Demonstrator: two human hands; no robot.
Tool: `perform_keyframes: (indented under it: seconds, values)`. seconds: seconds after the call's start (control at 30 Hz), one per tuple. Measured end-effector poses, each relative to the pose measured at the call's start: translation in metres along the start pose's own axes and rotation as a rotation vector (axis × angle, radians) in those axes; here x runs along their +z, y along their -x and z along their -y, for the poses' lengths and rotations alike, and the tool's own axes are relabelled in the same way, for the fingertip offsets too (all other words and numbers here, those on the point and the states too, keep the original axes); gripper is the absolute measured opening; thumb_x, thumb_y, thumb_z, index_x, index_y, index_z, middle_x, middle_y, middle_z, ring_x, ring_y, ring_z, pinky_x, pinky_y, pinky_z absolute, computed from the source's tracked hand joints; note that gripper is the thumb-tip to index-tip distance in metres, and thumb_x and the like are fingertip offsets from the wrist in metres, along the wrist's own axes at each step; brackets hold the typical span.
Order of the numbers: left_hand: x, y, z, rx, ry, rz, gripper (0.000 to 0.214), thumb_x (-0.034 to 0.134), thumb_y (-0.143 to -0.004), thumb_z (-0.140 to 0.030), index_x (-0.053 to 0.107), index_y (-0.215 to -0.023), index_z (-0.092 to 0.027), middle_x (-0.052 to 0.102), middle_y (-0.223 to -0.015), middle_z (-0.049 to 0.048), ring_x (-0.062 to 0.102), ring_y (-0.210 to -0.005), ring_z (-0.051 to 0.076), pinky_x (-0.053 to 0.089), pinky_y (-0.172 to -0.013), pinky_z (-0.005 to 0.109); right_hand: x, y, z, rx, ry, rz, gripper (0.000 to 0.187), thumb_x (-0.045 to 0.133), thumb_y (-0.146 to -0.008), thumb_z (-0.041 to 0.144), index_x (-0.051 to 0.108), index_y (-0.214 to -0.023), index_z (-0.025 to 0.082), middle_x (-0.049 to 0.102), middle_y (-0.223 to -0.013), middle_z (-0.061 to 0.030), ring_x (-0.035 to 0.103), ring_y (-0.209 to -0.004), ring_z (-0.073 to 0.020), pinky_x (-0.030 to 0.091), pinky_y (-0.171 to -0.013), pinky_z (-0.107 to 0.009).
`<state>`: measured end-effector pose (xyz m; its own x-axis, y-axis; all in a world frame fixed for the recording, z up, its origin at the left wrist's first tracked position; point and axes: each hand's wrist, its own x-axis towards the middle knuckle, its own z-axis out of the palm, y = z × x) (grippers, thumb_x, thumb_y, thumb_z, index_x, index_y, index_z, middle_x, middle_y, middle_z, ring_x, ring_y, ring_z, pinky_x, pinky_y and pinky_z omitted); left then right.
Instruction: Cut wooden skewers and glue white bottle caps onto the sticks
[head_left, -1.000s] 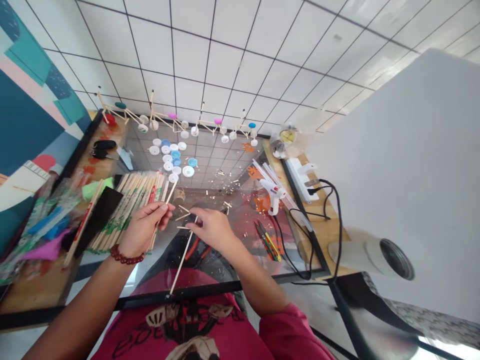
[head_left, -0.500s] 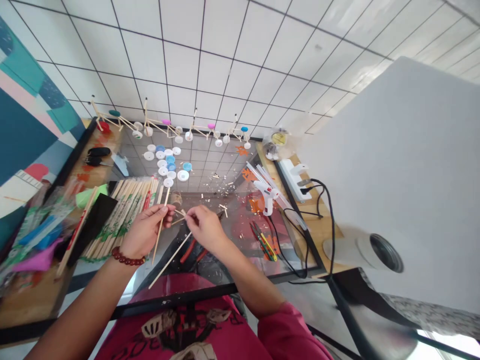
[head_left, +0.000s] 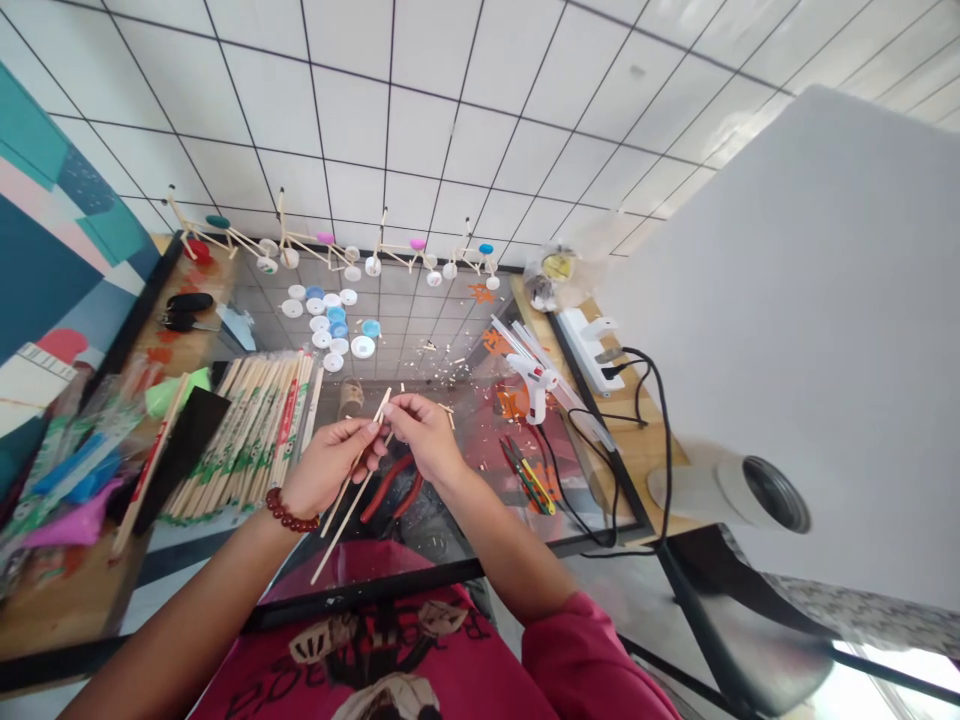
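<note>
Above the glass tabletop, my left hand (head_left: 341, 460) pinches a thin wooden chopstick (head_left: 335, 512) that slants up between thumb and fingers. My right hand (head_left: 421, 435) is closed on a second wooden chopstick (head_left: 337, 540), whose lower end points down toward my body. Both hands are close together and the sticks' upper ends meet near the fingertips. Whether the sticks touch there I cannot tell, since fingers cover part of them. Red-handled pliers (head_left: 386, 488) lie just below my hands.
Packs of chopsticks (head_left: 247, 430) lie to the left. Bottle caps (head_left: 337, 328) and several stick-built bicycle models (head_left: 405, 255) stand at the back. On the right are a glue gun (head_left: 532, 383), a utility knife (head_left: 538, 488), a power strip (head_left: 589, 350) and black cables (head_left: 663, 440).
My hands have come together, the left moving right and slightly down with its chopstick. The two sticks now lie close side by side, their upper ends near each other.
</note>
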<state>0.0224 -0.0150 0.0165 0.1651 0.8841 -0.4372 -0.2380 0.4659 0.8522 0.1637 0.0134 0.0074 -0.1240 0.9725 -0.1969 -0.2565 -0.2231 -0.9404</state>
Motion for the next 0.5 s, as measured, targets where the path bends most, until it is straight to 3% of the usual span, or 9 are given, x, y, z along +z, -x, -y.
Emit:
perform_keyframes:
  seconds: [0.13,0.37,0.5]
  values:
    - [0.0016,-0.0010,0.0048,0.047,-0.027,-0.031,0.046,0.080,-0.067,-0.057,0.069,-0.077,-0.014,0.058,-0.058,-0.0014,0.038,-0.042,0.003,0.019,-0.037,0.014,0.0021,-0.0005,-0.0032,0.003,-0.108,-0.023,0.027,0.076,-0.071,0.042,0.065,-0.074,0.017,0.051,-0.054,0.0072,0.038,-0.048,-0.0056,0.030,-0.049,-0.020]
    - [0.0025,-0.0002,0.0071,0.063,-0.068,-0.029,0.051,0.075,-0.070,-0.062,0.069,-0.083,-0.013,0.052,-0.050,-0.0033,0.033,-0.041,0.004,0.017,-0.039,0.016,0.0031,-0.0011,-0.0060,-0.017,-0.186,-0.037,0.027,0.077,-0.071,0.040,0.065,-0.075,0.017,0.053,-0.057,0.0065,0.037,-0.048,-0.0050,0.030,-0.049,-0.020]
    - [0.0026,0.0003,0.0069,0.071,-0.087,-0.029,0.049,0.073,-0.073,-0.062,0.067,-0.083,-0.014,0.051,-0.048,-0.0038,0.034,-0.042,0.005,0.019,-0.040,0.016,0.0036,-0.0003,-0.0064,-0.003,-0.150,-0.053,0.025,0.077,-0.070,0.039,0.066,-0.075,0.017,0.054,-0.058,0.0063,0.043,-0.051,-0.0062,0.037,-0.053,-0.021]
